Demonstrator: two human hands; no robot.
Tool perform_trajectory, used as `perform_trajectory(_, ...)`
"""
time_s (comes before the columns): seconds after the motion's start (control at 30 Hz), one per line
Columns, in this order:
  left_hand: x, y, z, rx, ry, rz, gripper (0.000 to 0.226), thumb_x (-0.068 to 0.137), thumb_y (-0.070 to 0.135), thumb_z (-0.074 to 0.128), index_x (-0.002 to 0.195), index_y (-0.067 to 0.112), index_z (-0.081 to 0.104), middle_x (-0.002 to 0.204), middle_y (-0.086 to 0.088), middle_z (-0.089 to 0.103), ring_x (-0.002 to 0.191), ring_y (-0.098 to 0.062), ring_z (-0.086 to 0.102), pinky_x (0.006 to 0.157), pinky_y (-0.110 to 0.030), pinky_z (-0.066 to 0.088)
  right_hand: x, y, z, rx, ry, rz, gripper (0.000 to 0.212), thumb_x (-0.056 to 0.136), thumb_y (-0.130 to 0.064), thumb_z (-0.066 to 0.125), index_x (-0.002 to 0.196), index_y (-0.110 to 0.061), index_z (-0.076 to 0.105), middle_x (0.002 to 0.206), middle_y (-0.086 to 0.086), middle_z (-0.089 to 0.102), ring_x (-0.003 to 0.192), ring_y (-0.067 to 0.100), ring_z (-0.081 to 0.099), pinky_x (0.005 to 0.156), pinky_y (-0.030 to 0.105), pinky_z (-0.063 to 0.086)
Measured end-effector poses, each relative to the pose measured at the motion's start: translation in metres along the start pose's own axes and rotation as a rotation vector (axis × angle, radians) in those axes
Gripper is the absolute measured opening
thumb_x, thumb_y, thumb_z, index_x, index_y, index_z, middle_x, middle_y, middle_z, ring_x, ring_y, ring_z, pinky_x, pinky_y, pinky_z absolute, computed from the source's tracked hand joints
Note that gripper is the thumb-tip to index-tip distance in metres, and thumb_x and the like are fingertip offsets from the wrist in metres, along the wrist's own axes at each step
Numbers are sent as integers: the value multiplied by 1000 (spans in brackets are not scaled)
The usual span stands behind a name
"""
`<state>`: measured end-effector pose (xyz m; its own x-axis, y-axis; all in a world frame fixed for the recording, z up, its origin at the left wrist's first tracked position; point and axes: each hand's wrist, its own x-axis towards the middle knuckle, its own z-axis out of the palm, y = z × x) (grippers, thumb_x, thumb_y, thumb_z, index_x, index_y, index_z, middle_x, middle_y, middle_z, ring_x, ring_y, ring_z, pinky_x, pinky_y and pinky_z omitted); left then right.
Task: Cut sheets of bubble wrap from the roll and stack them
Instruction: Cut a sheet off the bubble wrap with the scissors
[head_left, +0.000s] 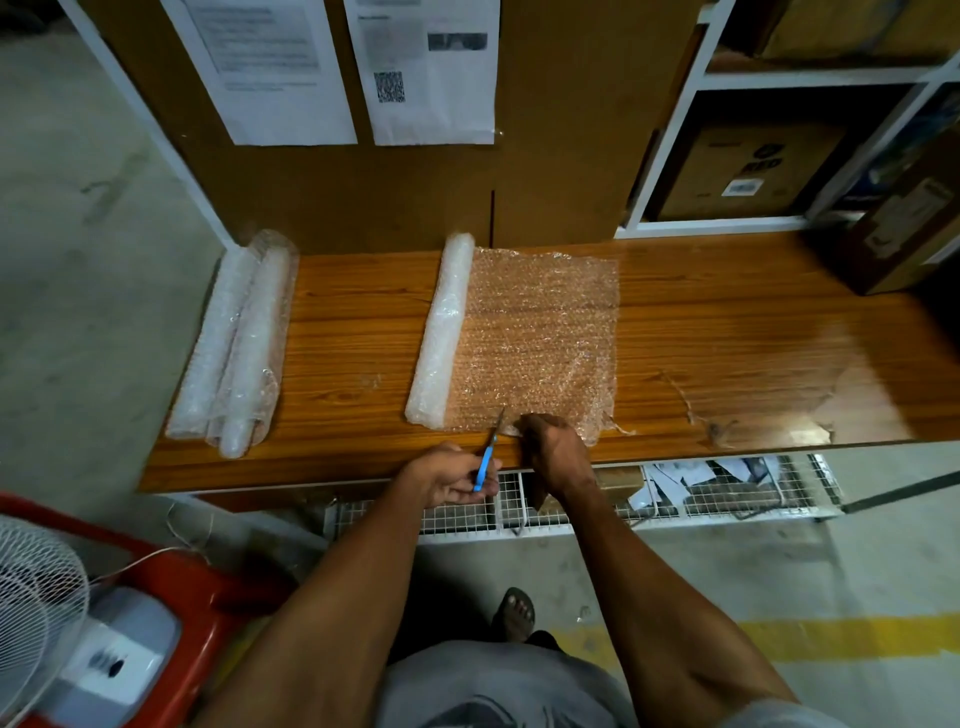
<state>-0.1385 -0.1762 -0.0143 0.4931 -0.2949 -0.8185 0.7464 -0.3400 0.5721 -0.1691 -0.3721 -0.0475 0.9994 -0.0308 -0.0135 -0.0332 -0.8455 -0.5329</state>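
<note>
Both bare forearms reach forward from the bottom of the view to the near edge of the brown wood-grain tabletop (353, 322). The left hand (452, 475) is just off that edge, its fingers curled round the blue handles of a pair of small scissors (488, 457), whose thin blades angle up and away to the near edge of the clear unrolled bubble wrap sheet (540, 332). The right hand (553, 447) lies knuckles up just beside the blades, fingers bent down and pinching that same near edge. The sheet lies flat on the tabletop, joined along its left side to the white bubble wrap roll (441, 332). Well to the left, 2 more rolled bundles of bubble wrap (234, 343) lie at the tabletop's end.
</note>
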Motion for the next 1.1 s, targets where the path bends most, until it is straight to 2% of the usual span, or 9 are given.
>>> perform_trajectory(0.3, 5, 7, 0, -84, -83, -73, 11, 94, 12, 70, 99, 3, 72, 119, -22, 71, 110, -32, 71, 95, -42, 58, 4, 1, -2, 12, 21, -86, 32, 81, 3, 68, 109, -13, 66, 101, 9, 70, 85, 30, 64, 68, 35, 52)
perform_trajectory(0.47, 10, 21, 0, -102, -85, -106, 18, 94, 22, 71, 97, 4, 72, 109, -20, 70, 96, -29, 71, 96, -41, 57, 9, 15, 2, 48, 20, -172, 23, 88, -11, 62, 111, -15, 66, 107, 6, 71, 93, 27, 66, 77, 42, 57)
perform_trajectory(0.57, 10, 28, 2, -58, -74, -89, 27, 89, 23, 77, 102, 2, 68, 107, -20, 72, 93, -27, 73, 86, -36, 61, 10, 21, 2, 63, 25, -205, 22, 90, -18, 64, 109, -10, 70, 125, 11, 71, 104, 30, 69, 86, 38, 58)
perform_trajectory(0.7, 15, 32, 3, -30, -65, -76, 29, 88, 26, 77, 106, 4, 69, 111, -19, 74, 96, -27, 75, 89, -37, 60, 12, 22, 1, 105, 41, -94, 33, 101, -38, 57, 124, -15, 61, 119, 10, 71, 97, 30, 70, 80, 37, 58)
perform_trajectory(0.77, 16, 31, 3, -32, -61, -71, 25, 89, 26, 77, 104, 7, 70, 112, -18, 74, 101, -28, 75, 96, -41, 58, 17, 21, 0, 87, 61, -16, 33, 106, -41, 48, 132, -20, 51, 121, 12, 67, 103, 33, 66, 85, 42, 57)
perform_trajectory(0.83, 17, 30, 3, -33, -62, -66, 23, 89, 26, 76, 103, 9, 70, 113, -18, 75, 103, -28, 74, 100, -44, 55, 25, 23, 2, -16, 21, 35, 47, 110, -43, 42, 150, -18, 39, 148, 18, 53, 134, 38, 52, 111, 48, 44)
perform_trajectory(0.9, 18, 29, 3, -31, -64, -62, 21, 91, 26, 74, 104, 11, 70, 112, -17, 75, 102, -28, 74, 102, -45, 54, 33, 24, 4, -149, -107, 92, 67, 112, -49, 32, 166, -14, 13, 173, 13, 14, 159, 34, 14, 128, 50, 12)
perform_trajectory(0.97, 20, 28, 3, -27, -60, -64, 16, 94, 25, 70, 105, 13, 71, 112, -16, 75, 100, -27, 75, 103, -44, 53, 38, 27, 7, -212, -207, 123, 74, 111, -56, 24, 166, -17, -6, 174, 6, -12, 161, 30, -10, 127, 52, -4)
perform_trajectory(1.1, 23, 26, 5, 7, -39, -51, 13, 97, 21, 67, 107, 14, 70, 108, -14, 77, 96, -23, 76, 101, -39, 53, 41, 32, 15, -274, -348, 156, 76, 109, -59, 16, 164, -19, -18, 168, 5, -30, 157, 31, -25, 126, 58, -10)
